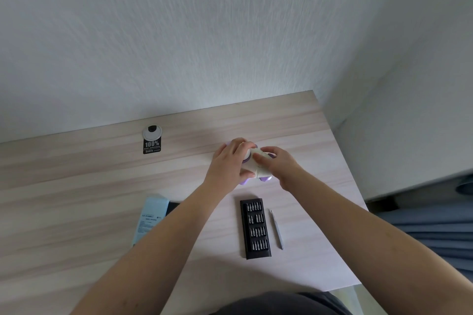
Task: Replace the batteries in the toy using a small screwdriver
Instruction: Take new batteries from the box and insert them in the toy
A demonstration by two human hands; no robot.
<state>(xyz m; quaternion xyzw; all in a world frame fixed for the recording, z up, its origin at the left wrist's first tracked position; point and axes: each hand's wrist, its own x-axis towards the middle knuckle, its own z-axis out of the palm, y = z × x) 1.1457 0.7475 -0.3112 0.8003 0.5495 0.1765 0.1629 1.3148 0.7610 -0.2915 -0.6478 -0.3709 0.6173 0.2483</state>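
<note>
Item: toy [256, 165], white body with purple parts, on the wooden table [76, 186] toward its far right; gripped from both sides, probably to steady or turn it so the battery cover can be found.
Left hand [229, 162]: fingers curled over the toy's far side, thumb on its near edge; clamped on it.
Right hand [277, 161]: fingers wrapped over the toy's right end; likewise holding it.
Screwdriver [277, 229]: slim, grey, lying loose just right of the bit case [255, 228]; untouched, within easy reach of the right hand for the screw, judged the next step.
Bit case: black, open, bits in rows; near the person.
Blue packet [149, 217]: flat on the table left of the left forearm; contents not legible.
Cable grommet [152, 132]: at the table's back edge, black label [152, 146] beneath.
</note>
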